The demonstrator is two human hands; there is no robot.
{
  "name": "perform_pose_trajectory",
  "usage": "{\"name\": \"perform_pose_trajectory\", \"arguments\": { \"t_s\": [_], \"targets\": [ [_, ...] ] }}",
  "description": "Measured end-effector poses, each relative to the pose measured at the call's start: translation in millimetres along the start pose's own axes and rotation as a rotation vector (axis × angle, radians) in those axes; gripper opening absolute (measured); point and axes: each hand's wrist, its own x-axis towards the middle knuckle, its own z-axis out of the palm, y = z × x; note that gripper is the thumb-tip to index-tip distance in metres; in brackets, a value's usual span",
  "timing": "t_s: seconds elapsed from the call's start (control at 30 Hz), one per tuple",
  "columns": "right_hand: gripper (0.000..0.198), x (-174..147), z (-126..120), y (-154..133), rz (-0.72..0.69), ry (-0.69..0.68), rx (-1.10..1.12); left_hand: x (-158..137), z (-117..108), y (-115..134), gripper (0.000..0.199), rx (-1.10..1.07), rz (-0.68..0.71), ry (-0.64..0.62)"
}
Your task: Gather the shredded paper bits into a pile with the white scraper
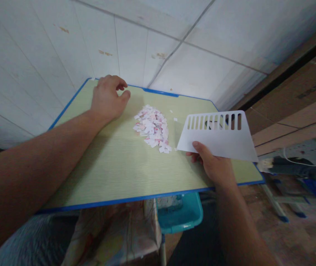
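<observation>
A heap of small white and pinkish paper scraps lies on the middle of the pale desktop. To its left, above the desktop, my left hand is open, its fingers loosely curled and the thumb apart with nothing between them. My right hand grips a white flat scraper by its lower edge, thumb on top and fingers beneath. Slots run along the scraper's far side, and it is held tilted over the desk's right part. A few loose scraps rest between the heap and the scraper.
A blue trim edges the desk, and a white panelled wall stands behind it. Below the front edge are a turquoise basin and a patterned covering. Cardboard boxes are stacked at the right.
</observation>
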Motion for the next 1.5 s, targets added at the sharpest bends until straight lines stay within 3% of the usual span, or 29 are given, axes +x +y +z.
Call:
{"name": "perform_pose_trajectory", "arguments": {
  "t_s": [0.23, 0.57, 0.83, 1.17, 1.37, 1.5],
  "targets": [
    [0.047, -14, -12, -3, 0.011, 0.03, -0.072, -1, -1, 0, 0.046, 0.253, -0.038, -0.102],
    [0.042, -48, -29, 3, 0.044, -0.176, 0.24, 3, -13, -10, 0.071, 0.426, -0.236, -0.293],
    [0.036, -48, -29, 9, 0.032, -0.069, 0.195, 2, -7, -4, 0.071, 0.464, -0.227, -0.324],
    [0.043, -48, -31, 7, 0.039, -0.21, 0.294, 0, -9, -1, 0.069, 0.468, -0.217, -0.334],
    [0.046, -46, -32, 7, -0.013, -0.219, 0.312, 1, -8, -2, 0.071, 0.48, -0.199, -0.345],
    [0.048, -48, -32, 4, 0.025, -0.255, 0.308, 1, -9, -2, 0.071, 0.488, -0.21, -0.351]
  ]
}}
